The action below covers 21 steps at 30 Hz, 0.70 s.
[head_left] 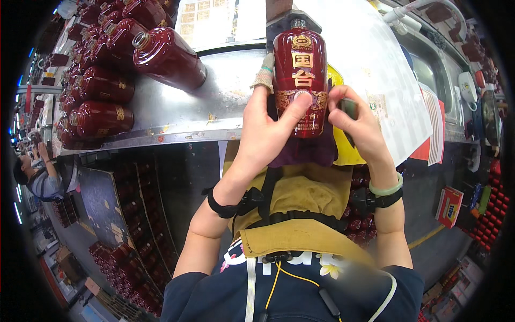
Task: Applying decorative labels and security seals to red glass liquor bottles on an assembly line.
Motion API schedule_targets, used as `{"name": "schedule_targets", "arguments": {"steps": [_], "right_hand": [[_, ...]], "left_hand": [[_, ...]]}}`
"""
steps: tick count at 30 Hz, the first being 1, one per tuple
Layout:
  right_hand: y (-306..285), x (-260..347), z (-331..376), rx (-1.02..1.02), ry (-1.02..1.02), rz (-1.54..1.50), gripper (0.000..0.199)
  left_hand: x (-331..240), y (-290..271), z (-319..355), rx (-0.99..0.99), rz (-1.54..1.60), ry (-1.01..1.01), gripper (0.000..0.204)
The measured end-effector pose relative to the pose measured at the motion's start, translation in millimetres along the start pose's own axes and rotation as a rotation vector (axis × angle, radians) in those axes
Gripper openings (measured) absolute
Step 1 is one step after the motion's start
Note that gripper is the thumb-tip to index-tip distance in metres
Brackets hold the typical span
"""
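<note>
Dark red bottle (pixel 300 80) is looking glossy, glazed ceramic or glass, with gold printed label catching light. Bottles lying at left (pixel 102 118) are showing same shiny red glaze. Bench (pixel 177 110) is looking like brushed metal, dull sheen, scuffed, with bits of stuck paper. Purple cloth (pixel 303 153) under the bottle is appearing soft and matt. Apron (pixel 300 198) is reading as matt mustard fabric. Bracelet (pixel 386 189) is looking smooth, pale green, stone-like. White sheets (pixel 370 64) are looking like thin paper.
</note>
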State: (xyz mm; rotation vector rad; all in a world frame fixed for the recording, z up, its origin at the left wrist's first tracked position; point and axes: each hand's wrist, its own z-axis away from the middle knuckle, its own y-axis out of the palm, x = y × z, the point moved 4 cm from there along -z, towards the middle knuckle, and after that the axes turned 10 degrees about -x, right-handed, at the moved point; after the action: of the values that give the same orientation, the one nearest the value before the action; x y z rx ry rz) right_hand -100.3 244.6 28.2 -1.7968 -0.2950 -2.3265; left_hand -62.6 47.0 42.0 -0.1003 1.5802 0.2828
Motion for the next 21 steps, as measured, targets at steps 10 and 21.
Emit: {"name": "schedule_targets", "arguments": {"steps": [10,21], "right_hand": [[-9,-1,-3,-0.126,-0.020,-0.001,0.033],[-7,18,5,-0.212,-0.247,0.041,0.050]], "left_hand": [[11,4,5,-0.042,-0.297,0.014,0.066],[13,-15,12,0.110,-0.008,-0.088,0.073]]}}
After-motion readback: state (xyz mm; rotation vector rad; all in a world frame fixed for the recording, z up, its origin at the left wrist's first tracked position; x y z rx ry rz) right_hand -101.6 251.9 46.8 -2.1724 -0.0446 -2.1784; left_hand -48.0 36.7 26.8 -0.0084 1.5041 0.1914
